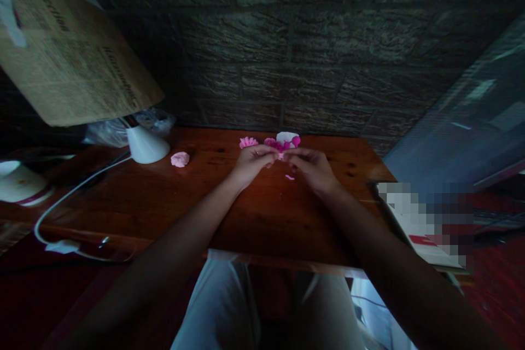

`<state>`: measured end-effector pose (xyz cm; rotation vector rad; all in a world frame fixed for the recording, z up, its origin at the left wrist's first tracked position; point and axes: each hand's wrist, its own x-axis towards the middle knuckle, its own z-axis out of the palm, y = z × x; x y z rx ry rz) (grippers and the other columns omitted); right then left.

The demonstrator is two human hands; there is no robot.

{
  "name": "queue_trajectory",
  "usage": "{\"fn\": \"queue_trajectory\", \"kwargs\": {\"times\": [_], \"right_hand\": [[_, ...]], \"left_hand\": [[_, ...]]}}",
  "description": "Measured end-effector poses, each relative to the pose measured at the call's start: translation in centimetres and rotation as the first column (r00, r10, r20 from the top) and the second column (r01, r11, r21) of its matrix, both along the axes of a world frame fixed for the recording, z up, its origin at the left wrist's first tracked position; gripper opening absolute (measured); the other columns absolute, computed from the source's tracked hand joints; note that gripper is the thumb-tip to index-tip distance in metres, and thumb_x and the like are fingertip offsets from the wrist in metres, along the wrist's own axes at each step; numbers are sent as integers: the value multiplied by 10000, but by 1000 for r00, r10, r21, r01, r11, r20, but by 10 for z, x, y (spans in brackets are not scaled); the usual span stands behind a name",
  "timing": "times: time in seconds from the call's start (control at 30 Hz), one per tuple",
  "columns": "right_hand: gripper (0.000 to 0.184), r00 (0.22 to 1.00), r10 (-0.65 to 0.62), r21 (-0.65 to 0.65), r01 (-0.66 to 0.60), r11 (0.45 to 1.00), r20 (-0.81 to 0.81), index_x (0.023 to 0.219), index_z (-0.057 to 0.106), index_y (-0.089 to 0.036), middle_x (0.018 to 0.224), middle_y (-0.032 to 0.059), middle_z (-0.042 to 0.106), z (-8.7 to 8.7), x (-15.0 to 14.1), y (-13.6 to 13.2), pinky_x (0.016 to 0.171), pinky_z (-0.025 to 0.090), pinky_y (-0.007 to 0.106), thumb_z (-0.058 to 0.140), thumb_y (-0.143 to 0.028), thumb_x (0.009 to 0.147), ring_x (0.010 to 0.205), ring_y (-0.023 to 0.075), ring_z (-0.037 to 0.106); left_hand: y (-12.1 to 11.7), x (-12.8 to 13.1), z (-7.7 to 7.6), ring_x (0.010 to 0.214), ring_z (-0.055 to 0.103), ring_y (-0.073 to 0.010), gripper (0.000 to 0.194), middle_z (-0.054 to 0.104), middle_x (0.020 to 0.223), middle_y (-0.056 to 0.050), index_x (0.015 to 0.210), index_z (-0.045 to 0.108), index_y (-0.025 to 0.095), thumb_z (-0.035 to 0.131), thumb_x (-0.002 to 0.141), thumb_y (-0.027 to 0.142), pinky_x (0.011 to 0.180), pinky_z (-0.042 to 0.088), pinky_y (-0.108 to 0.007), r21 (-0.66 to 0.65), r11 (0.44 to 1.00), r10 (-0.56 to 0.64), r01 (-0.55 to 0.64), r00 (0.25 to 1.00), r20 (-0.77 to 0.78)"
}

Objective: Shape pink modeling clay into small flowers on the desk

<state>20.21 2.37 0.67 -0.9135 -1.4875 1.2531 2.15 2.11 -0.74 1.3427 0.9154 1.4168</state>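
Nearest you on the table (262, 216), a thin pink strip (290, 178) lies loose. Just beyond, your left hand (251, 162) and right hand (315, 167) meet, each grip pinched on a small pink piece (281, 156); you seem to be shaping it, which calls for light, even pressure. Farther left, behind the lamp (148, 145), sits a clear plastic bag (159, 122), contents unclear.

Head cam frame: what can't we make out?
Head view, pale pink piece: mostly covered by left hand and right hand; shape unclear.
Head view, white piece: lower part hidden by bright pink pieces.
Head view, pink scrap: too small to identify.
Head view, lampshade: cut off by left edge.
Head view, flat item at right: mostly pixelated.
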Motion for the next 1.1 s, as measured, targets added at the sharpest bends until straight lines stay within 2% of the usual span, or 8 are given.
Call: {"fn": "queue_trajectory", "kwargs": {"times": [0.13,0.33,0.47,0.57,0.67,0.77,0.97,1.1], "right_hand": [[260,996,-25,-65,19,998,-90,779,804,-196,676,-2,655,3,0,1,598,434,274,812,-406,625,615,112,512],[249,958,-151,-148,117,982,-244,766,776,-212,728,7,691,7,12,7,619,436,250,826,-391,601,662,115,549],[244,999,15,13,-15,1000,36,806,806,-212,762,24,747,2,10,1,678,487,299,791,-419,679,677,150,609],[187,961,140,193,-188,963,237,837,825,-226,883,48,808,-2,4,-6,821,528,352,751,-385,773,805,197,702],[177,947,171,262,-244,934,273,873,821,-232,935,52,818,-3,1,-8,869,532,366,733,-380,832,852,206,723],[237,960,168,233,-220,947,222,885,812,-210,893,54,794,-2,4,-5,808,533,348,762,-435,825,801,191,695],[411,985,141,59,-147,987,99,984,813,-185,786,20,693,1,8,-2,605,461,299,798,-534,768,609,120,532],[433,992,107,-14,-106,994,62,959,818,-178,692,-8,638,5,6,-4,590,451,290,840,-535,714,579,104,492]], "left_hand": [[3,-2,-1,585,508,-88,106,654,637,-1,768,804,173,797,666,198,584,387,-257,-21,1000,-6,7,999,53],[6,-19,6,621,527,-74,161,683,703,-11,744,790,172,889,644,249,579,408,-210,-120,984,149,-129,974,172],[2,-20,11,696,554,-75,274,738,848,-32,843,818,183,947,616,266,643,464,-206,-166,986,55,-12,964,258],[-2,-16,12,726,554,-79,305,737,893,-36,883,829,182,960,627,284,677,485,-218,-164,981,-55,103,960,274],[-2,-14,11,743,561,-83,335,717,864,-27,848,826,176,988,593,321,693,497,-215,-161,974,-106,161,947,304],[-1,-16,10,761,576,-82,356,722,886,-32,842,816,167,991,598,359,719,508,-212,-166,969,-126,183,944,306],[5,-21,4,694,575,-74,367,721,841,-34,868,786,153,913,717,463,697,495,-218,-135,983,-102,123,983,153],[7,-25,-3,666,601,-113,236,724,771,-38,811,759,147,789,857,376,683,487,-256,58,995,-61,80,957,-282]]}}
